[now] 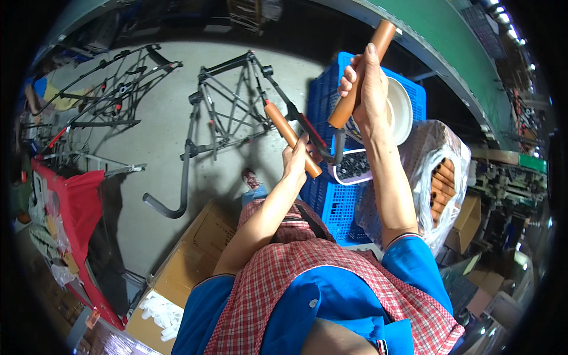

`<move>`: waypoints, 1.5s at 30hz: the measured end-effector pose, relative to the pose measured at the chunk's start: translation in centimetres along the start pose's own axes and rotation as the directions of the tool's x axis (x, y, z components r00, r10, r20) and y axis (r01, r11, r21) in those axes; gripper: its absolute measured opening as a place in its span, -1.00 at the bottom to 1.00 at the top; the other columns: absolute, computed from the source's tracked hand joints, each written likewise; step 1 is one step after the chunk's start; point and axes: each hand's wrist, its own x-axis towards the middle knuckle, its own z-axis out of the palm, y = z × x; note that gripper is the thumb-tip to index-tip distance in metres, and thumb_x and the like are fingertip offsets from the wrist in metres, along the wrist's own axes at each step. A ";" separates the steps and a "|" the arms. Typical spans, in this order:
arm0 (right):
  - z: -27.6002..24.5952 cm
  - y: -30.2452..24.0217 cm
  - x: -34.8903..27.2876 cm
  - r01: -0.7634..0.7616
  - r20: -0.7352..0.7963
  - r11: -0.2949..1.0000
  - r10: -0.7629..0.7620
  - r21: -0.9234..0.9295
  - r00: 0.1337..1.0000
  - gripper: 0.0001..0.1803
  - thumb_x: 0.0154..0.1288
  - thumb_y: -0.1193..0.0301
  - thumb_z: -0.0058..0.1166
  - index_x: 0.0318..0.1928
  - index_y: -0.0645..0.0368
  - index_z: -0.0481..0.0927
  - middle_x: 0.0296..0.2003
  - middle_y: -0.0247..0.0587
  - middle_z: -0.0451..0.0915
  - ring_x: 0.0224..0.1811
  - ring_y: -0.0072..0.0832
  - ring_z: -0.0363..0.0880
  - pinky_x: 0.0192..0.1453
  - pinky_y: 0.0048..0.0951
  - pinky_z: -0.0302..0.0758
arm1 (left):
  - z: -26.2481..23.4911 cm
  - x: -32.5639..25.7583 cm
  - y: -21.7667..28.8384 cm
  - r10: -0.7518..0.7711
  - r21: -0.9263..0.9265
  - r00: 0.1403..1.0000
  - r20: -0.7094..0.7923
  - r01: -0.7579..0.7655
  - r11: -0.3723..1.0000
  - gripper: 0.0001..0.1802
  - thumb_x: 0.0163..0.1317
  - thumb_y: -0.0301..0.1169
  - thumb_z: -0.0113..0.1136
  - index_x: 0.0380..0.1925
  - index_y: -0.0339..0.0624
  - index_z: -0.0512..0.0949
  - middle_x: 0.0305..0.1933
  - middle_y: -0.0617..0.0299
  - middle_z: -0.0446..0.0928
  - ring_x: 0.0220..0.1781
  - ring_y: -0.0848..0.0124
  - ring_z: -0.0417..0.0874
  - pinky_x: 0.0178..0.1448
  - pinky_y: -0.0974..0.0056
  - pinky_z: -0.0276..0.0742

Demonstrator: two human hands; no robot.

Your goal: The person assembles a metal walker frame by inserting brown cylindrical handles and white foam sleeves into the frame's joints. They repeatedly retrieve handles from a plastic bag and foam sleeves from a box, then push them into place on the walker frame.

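Above the blue crate point(331, 195), left hand point(297, 158) fingers wrap one orange grip point(290, 135); right hand point(368, 89) fingers clasp another grip point(361, 74).

Bare floor point(160, 112) open ahead-left; blue crate point(331, 201) and bagged tubes point(441, 177) crowd right; metal frames point(231, 112) beyond, prob. clear of hands.
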 end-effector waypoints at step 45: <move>-8.2 15.5 -12.4 -0.602 0.262 0.372 0.653 0.706 0.711 -0.75 0.28 0.35 0.06 -0.09 0.18 0.58 -0.23 -0.38 0.60 -0.17 -0.55 0.58 -0.12 -0.52 0.54 | 5.9 -7.2 7.2 -0.068 0.254 0.953 0.294 -0.010 0.967 -0.81 0.34 -0.40 0.05 -0.27 -0.33 0.51 -0.37 0.08 0.55 -0.31 0.33 0.59 -0.21 0.29 0.51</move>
